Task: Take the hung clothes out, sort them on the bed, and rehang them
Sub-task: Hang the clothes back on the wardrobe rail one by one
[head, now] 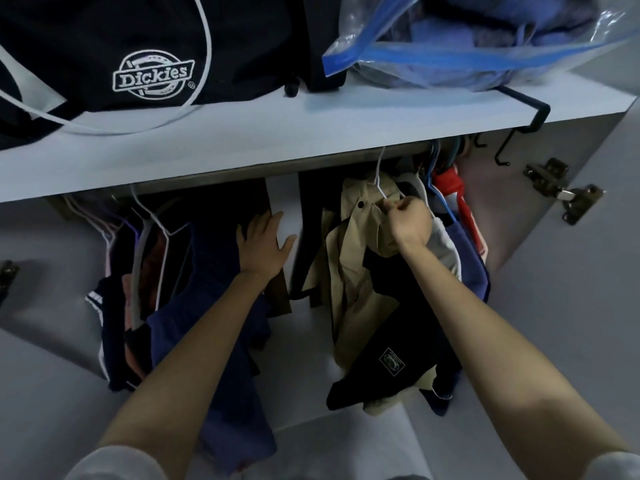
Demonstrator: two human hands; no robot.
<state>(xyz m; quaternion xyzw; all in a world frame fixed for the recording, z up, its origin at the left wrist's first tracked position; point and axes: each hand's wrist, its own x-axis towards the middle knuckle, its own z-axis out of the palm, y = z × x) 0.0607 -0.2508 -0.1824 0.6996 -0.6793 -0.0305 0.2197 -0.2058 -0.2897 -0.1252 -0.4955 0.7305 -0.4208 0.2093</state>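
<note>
While left hand (265, 242) spreads flat, right hand (410, 221) pinches hanger (381, 192).

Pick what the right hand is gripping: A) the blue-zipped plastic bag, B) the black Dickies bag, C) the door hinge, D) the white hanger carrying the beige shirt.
D: the right hand pinches the white hanger at the collar of the beige shirt, below the shelf.

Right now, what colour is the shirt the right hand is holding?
The shirt in the right hand is beige; the head view shows it best.
</note>
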